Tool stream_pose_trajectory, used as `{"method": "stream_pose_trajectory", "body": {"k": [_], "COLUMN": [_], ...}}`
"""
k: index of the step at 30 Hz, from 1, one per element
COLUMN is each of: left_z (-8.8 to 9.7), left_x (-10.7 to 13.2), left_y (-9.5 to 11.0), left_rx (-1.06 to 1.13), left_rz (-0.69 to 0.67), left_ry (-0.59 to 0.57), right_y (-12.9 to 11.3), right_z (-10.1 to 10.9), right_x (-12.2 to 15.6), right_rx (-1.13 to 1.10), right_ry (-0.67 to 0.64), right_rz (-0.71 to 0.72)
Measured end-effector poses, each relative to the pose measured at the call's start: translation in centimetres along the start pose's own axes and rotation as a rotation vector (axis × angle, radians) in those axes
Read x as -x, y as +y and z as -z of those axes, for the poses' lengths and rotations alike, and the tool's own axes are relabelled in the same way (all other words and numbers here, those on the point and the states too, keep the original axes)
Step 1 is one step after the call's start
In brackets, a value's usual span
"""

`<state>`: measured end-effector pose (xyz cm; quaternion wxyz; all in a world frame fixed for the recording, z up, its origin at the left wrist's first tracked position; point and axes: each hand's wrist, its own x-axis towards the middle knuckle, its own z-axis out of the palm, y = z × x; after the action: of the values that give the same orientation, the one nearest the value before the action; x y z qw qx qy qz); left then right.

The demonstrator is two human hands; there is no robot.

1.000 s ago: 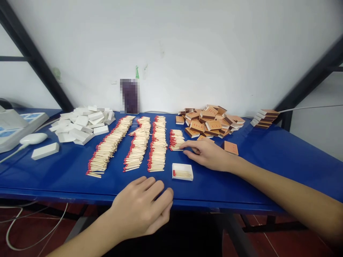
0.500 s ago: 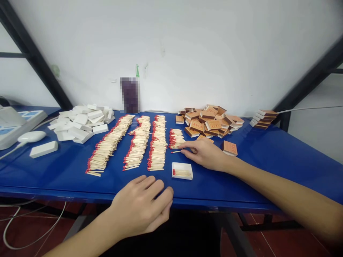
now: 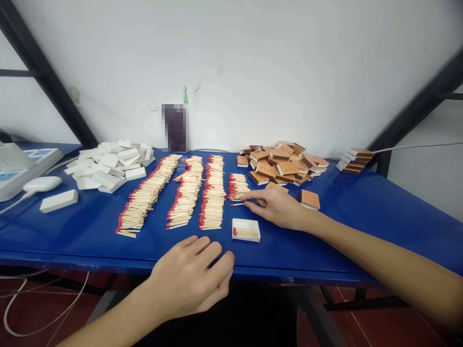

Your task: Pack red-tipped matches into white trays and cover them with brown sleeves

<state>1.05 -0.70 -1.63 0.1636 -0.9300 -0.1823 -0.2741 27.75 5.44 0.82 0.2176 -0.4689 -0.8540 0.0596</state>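
Observation:
My right hand point(image 3: 273, 207) reaches to the near end of a short row of red-headed matches point(image 3: 238, 185). Its thumb and forefinger close around the tail of a single match point(image 3: 237, 205) lying just in front of that row. Below it sits an open white matchbox tray point(image 3: 246, 223) with a few matches inside, heads to the left. My left hand point(image 3: 195, 274) is closed in a loose curl at the table's front edge, left of the tray; nothing shows in it. Three longer match rows lie farther left, the nearest of them a straight one point(image 3: 212, 202).
White inner trays point(image 3: 110, 166) are heaped at the back left, with one loose tray point(image 3: 59, 201) before them. Orange matchbox sleeves point(image 3: 280, 161) form a pile at the back right. Farther right stand stacked matchboxes point(image 3: 356, 160). A single matchbox point(image 3: 309, 199) lies behind my right forearm.

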Motion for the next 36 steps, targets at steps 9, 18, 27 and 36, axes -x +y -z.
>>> {"method": "stream_pose_trajectory", "body": {"k": [9,18,27,36], "left_z": [-0.1,-0.05,0.03,0.04], "left_x": [-0.01,0.15,-0.13,-0.12], "left_y": [0.09,0.09,0.02,0.12], "left_rx": [0.001,-0.001,-0.001,-0.002], "left_rz": [0.0,-0.001,-0.003,-0.005], "left_ry": [-0.007,-0.011,0.001,0.002], "right_y": [0.28,0.33,0.44,0.47], "right_z": [-0.29,-0.29,-0.26,-0.31], "right_x": [0.09,0.04,0.14,0.15], "right_rx": [-0.024,-0.042,-0.063,-0.034], "right_ry": [0.029,0.032,-0.008,0.001], "right_rz": [-0.028,-0.028,0.001,0.008]}}
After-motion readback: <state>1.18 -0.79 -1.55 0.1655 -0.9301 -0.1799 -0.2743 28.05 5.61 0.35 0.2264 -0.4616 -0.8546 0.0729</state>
